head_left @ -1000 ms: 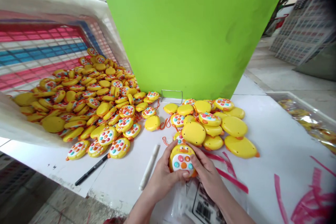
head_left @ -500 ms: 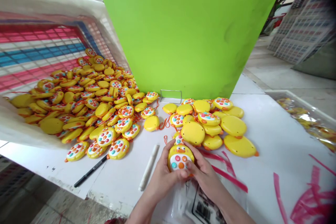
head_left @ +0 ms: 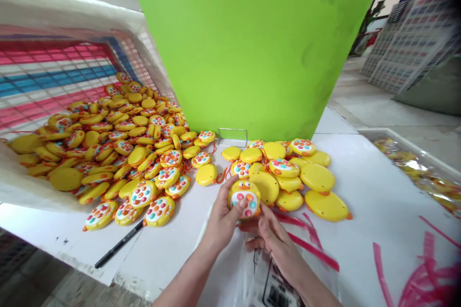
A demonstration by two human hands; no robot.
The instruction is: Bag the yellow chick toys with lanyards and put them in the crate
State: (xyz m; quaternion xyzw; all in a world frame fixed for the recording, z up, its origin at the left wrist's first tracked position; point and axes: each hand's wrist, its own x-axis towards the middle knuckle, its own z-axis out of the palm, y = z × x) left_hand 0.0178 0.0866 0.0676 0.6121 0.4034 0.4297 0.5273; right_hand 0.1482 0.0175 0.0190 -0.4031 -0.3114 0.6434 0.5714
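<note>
A yellow duck-shaped toy (head_left: 244, 200) with a white belly and coloured round buttons is gripped in my left hand (head_left: 225, 216), thumb across its front. Just below and to the right of it is my right hand (head_left: 277, 240), its fingers apart and partly bent, with nothing seen in them. A clear plastic bag (head_left: 248, 273) with dark print lies under my right hand. Directly behind the held toy, a loose group of similar yellow toys (head_left: 317, 177) lies on the white table, many back side up.
A large pile of duck toys (head_left: 137, 132) spills from a lined basket (head_left: 21, 196) at the left. A green board (head_left: 245, 48) stands behind a wire stand (head_left: 232, 138). A black pen (head_left: 118, 244), pink ribbon strips (head_left: 382, 268) and a tray of bagged toys (head_left: 410, 158) lie around.
Both hands held the toy before; now my right hand has come off it and dropped lower. My left hand has raised the toy slightly away from me.
</note>
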